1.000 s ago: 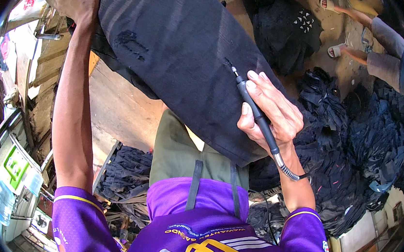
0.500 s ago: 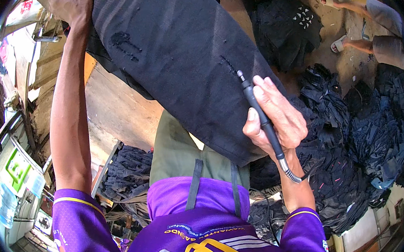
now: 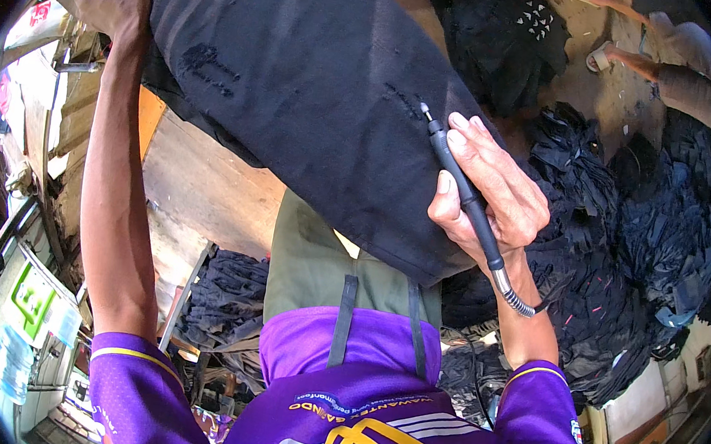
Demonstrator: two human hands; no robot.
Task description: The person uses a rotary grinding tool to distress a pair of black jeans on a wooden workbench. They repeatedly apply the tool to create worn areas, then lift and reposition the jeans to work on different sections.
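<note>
A black denim trouser leg [image 3: 300, 88] lies slanted in front of me, from the upper left down to my lap. It bears a frayed, worn patch at the left and a smaller scuffed line near its right edge. At its far left end my left hand [image 3: 118, 4] is closed on the cloth, with the fingertips partly hidden. My right hand [image 3: 500, 189] holds a black pen-like rotary grinder [image 3: 462, 181] with a spring-sleeved cord. The grinder's pale metal tip lies at the lower end of the scuffed line; whether it touches cannot be told.
Heaps of dark garments [image 3: 672, 227] lie on the right, and another dark pile [image 3: 223, 303] is at lower left. A black cloth with small white pieces [image 3: 505, 48] lies beyond. Another person's sandalled foot [image 3: 598, 57] is at upper right. Wooden boards [image 3: 207, 165] show below the denim.
The grinder tip has moved a little away from me along the scuffed line. My left hand and the denim have shifted slightly left. The other person's legs have moved a little.
</note>
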